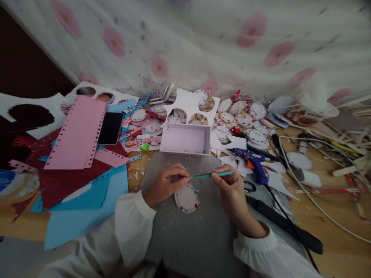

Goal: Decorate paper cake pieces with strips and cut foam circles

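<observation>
My left hand (pixel 166 182) and my right hand (pixel 228 189) hold a thin teal stick-like tool (pixel 210 175) between them, level above a grey cutting mat (pixel 191 235). The left fingers pinch its left tip and the right fingers are closed round its right end. Just below the tool lies a white oval paper piece (pixel 186 197) with coloured dots round its rim, partly under my left hand. Both arms wear white sleeves.
A white open box (pixel 185 141) stands beyond the mat, with several decorated ovals (pixel 246 112) behind it. A blue glue gun (pixel 255 162) and its cable lie to the right. Pink (pixel 78 133), red and blue paper sheets and a black phone (pixel 110 128) cover the left.
</observation>
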Action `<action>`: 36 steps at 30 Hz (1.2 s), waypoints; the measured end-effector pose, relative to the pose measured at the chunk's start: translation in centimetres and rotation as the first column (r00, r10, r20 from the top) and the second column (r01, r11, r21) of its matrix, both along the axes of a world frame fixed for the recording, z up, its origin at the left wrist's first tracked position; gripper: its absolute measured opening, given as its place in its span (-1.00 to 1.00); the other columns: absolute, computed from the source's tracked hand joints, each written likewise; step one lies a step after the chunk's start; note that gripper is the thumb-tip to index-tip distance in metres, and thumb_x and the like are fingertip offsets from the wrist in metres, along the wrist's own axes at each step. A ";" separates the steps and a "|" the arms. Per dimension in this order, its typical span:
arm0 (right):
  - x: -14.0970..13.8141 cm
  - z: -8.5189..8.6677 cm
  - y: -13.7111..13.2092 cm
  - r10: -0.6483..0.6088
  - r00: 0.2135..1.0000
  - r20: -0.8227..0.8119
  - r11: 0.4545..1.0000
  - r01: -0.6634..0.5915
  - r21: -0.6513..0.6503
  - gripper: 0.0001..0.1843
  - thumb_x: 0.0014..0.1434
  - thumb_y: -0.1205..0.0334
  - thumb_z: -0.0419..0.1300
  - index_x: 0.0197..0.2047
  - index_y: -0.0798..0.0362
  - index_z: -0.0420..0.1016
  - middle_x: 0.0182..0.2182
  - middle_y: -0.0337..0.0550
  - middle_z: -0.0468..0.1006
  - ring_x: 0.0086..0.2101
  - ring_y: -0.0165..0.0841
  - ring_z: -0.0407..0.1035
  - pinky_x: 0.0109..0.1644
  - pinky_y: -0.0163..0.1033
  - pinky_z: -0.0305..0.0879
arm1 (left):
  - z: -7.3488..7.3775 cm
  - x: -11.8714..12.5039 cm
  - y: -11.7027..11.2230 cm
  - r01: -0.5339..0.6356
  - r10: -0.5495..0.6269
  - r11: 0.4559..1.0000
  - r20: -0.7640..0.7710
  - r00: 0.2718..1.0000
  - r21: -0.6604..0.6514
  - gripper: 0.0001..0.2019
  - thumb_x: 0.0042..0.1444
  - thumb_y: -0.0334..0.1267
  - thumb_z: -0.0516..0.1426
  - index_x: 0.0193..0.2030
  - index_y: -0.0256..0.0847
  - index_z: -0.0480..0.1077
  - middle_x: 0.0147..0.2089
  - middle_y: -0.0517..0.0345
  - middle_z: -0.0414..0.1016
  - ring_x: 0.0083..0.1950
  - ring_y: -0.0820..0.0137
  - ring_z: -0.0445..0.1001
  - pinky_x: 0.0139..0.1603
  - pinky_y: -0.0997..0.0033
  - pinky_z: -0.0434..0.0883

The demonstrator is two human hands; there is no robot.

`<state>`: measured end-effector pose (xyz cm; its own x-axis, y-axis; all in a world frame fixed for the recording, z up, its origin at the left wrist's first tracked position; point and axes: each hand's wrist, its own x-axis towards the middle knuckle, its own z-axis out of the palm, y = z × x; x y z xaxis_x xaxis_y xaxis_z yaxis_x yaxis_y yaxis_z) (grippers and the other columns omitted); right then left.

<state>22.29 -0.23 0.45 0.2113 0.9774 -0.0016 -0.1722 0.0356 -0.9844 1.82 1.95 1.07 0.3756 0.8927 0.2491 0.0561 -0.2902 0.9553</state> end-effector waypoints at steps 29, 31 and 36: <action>1.3 1.0 1.0 -0.407 0.441 0.800 0.729 -0.371 0.575 -0.73 0.14 0.42 0.10 -0.12 -0.06 0.43 -0.27 -0.11 0.58 -0.28 -0.24 0.41 -0.19 -0.10 0.27 | -0.2 0.2 0.5 -0.135 0.226 0.915 0.206 0.952 -0.379 -0.76 0.09 -0.20 0.09 -0.56 -0.21 0.29 -0.49 0.20 0.28 -0.39 0.42 0.25 -0.33 0.43 0.26; 3.3 1.0 1.4 -0.561 0.276 0.781 0.817 0.029 0.576 -0.82 0.13 0.30 0.16 -0.16 0.01 0.41 -0.31 -0.02 0.52 -0.24 -0.11 0.40 -0.14 0.01 0.26 | 0.0 -0.1 0.6 -0.117 0.201 0.932 0.221 0.954 -0.344 -0.73 0.09 -0.21 0.07 -0.59 -0.21 0.25 -0.52 0.21 0.24 -0.41 0.41 0.23 -0.31 0.40 0.24; 7.4 0.1 2.1 -0.287 -0.009 0.958 0.839 0.481 0.255 -0.33 -0.01 -0.14 0.28 -0.04 0.28 0.38 -0.15 0.45 0.43 -0.05 0.32 0.29 -0.10 0.25 0.20 | -0.6 -0.5 0.7 -0.056 0.141 0.939 0.230 0.963 -0.340 -0.68 0.08 -0.13 0.08 -0.62 -0.19 0.19 -0.55 0.21 0.20 -0.44 0.41 0.21 -0.31 0.37 0.22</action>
<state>29.68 1.83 0.55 0.4695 0.7586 0.4518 0.8818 -0.3765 -0.2842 1.34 2.65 0.45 0.2457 0.9693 0.0099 -0.1815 0.0360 0.9827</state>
